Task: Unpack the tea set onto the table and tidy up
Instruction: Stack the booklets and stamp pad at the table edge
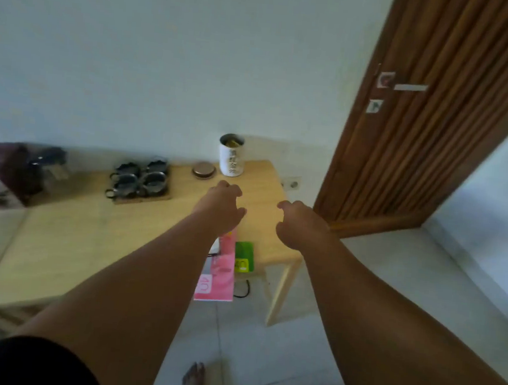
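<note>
Both hands are stretched forward over the right end of a light wooden bench (60,238) and are held apart, with a bare strip of bench top seen between them. The left hand (222,208) is kept with its fingers loosely curled, and nothing is held in it. The right hand (300,225) is shaped the same way, fingers bent downward, and nothing is gripped by it either. Whether either hand touches the bench top cannot be told. The tea set is found on the far side of the bench, left of the hands: four dark cups (140,178) are grouped two by two on a flat tray (142,199). At the far left end a dark box (11,173) is seen, too blurred for its contents to be made out. Beyond the left hand, against the wall, a white canister (231,160) is stood upright with its top open, and a round lid (203,170) is laid flat just to its left. At the near edge of the bench, by the left wrist, a pink packet (218,277) and a green packet (244,257) are laid side by side, with the pink one overhanging the edge. A brown ribbed door (434,130) is seen at the right, and a bare foot (194,380) is planted on the tiled floor (361,276).
</note>
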